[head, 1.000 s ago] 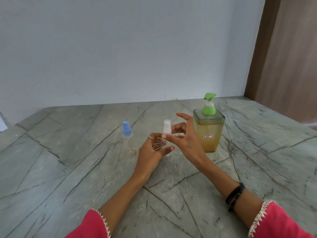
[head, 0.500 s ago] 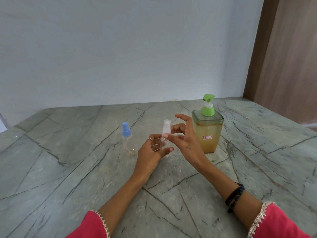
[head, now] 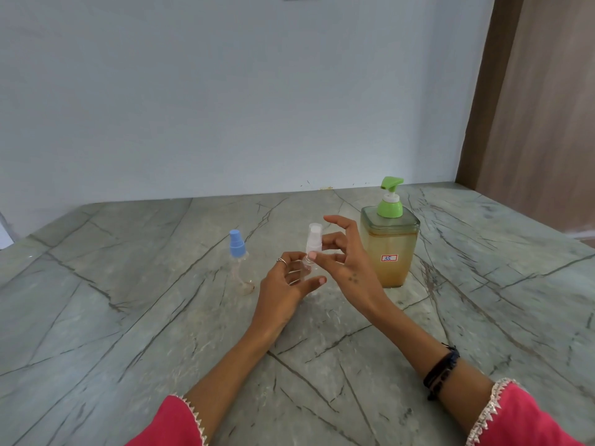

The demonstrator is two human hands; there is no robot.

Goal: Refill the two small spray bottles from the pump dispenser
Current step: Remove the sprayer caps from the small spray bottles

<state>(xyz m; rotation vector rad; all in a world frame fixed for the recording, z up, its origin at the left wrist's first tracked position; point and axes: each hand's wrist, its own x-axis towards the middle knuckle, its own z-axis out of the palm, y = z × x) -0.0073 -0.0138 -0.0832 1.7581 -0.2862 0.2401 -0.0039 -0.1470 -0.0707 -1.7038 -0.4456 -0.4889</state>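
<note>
I see the blue-capped spray bottle (head: 237, 262) standing empty; my left hand (head: 283, 284) grips the white-capped spray bottle (head: 311, 249), right hand (head: 343, 262) pinching its cap; the pump dispenser (head: 389, 246) holds amber liquid, on a veined stone bench (head: 128, 317) before a pale wall (head: 225, 91).

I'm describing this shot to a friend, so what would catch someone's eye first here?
First, both hands at the centre: the left hand holds a small clear spray bottle while the right hand pinches its white top. Right of them stands the pump dispenser with a green pump and amber liquid; a blue-capped spray bottle stands alone to the left.
</note>
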